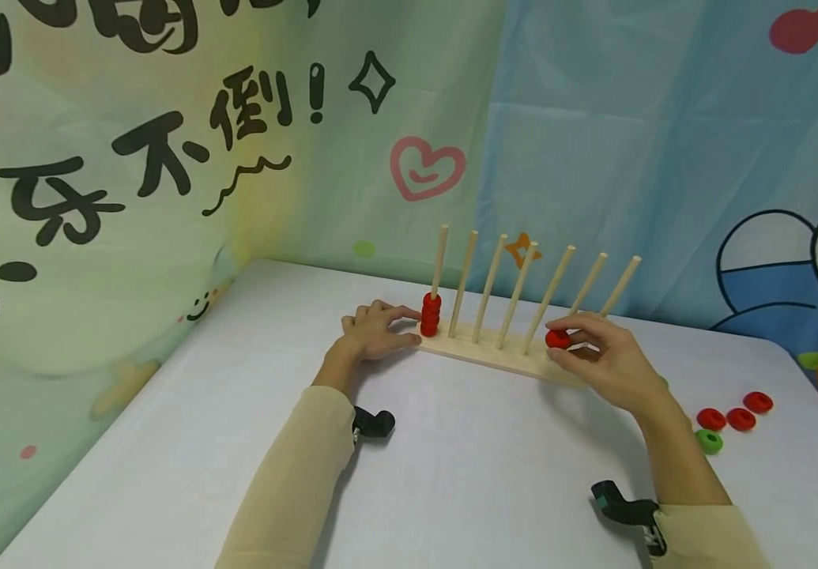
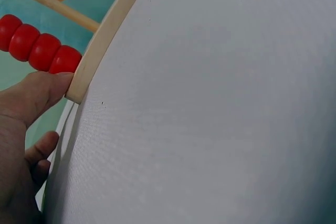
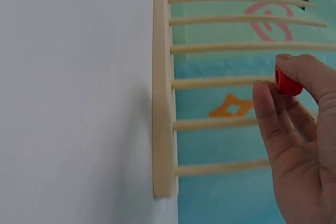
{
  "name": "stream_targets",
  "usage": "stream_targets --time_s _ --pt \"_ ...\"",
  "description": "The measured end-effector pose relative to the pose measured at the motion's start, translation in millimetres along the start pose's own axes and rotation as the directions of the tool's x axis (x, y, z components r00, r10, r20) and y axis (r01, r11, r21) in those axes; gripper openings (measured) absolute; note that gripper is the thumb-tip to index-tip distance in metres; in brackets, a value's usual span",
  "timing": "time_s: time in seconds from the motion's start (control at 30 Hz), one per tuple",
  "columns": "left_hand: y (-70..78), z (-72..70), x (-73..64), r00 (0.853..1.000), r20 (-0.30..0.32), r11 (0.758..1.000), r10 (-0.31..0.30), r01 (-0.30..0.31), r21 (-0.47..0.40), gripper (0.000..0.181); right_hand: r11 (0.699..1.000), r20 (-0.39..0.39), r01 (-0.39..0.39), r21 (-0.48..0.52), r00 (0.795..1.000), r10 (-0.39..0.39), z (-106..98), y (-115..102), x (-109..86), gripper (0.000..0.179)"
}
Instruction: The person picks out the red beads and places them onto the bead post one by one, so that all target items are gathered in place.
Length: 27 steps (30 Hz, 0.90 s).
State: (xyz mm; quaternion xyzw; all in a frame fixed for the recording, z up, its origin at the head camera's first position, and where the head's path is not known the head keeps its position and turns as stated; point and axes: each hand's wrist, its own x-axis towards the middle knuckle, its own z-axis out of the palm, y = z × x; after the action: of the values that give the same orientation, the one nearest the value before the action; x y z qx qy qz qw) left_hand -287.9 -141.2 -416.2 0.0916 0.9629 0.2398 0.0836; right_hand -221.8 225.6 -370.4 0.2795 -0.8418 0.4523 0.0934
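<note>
A wooden base (image 1: 483, 354) with several upright pegs (image 1: 515, 296) stands on the white table (image 1: 487, 474). Several red rings (image 1: 431, 314) are stacked on the leftmost peg. My left hand (image 1: 397, 328) rests flat against the base's left end, and in the left wrist view its thumb (image 2: 39, 93) presses the end of the base (image 2: 105, 35) just below the red stack (image 2: 37, 45). My right hand (image 1: 575, 340) pinches one red ring (image 1: 558, 339) between thumb and fingers in front of the pegs toward the right. The right wrist view shows that ring (image 3: 287, 83) held beside a peg (image 3: 220, 82).
Three loose red rings (image 1: 740, 419) and a green ring (image 1: 709, 441) lie on the table at the right. A printed cloth backdrop (image 1: 167, 158) hangs close behind the base. Black wrist mounts (image 1: 373, 423) sit on both sleeves.
</note>
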Motion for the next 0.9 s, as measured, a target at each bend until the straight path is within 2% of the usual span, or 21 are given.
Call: stream_targets --time_s 0.2,0.4,0.67,0.9 --pt "-4.4 -0.1 -0.2 1.0 -0.008 1.0 0.007 -0.007 -0.001 0.052 1.0 0.013 0.018 0.023 1.0 -0.019 13 -3 11.5 0.033" --pt "-5.8 0.5 1.0 1.0 -0.012 1.0 0.01 -0.01 -0.007 0.051 0.999 0.039 0.004 0.045 0.999 -0.005 23 -8 18.4 0.031" --pt "-2.1 0.5 1.3 1.0 -0.018 1.0 0.009 -0.009 -0.011 0.051 0.996 0.036 0.018 0.084 0.999 -0.021 33 -13 24.5 0.028" --pt "-2.2 0.4 0.8 1.0 -0.016 1.0 0.008 -0.008 -0.01 0.05 0.995 0.088 -0.018 0.102 0.996 0.009 46 -16 30.1 0.029"
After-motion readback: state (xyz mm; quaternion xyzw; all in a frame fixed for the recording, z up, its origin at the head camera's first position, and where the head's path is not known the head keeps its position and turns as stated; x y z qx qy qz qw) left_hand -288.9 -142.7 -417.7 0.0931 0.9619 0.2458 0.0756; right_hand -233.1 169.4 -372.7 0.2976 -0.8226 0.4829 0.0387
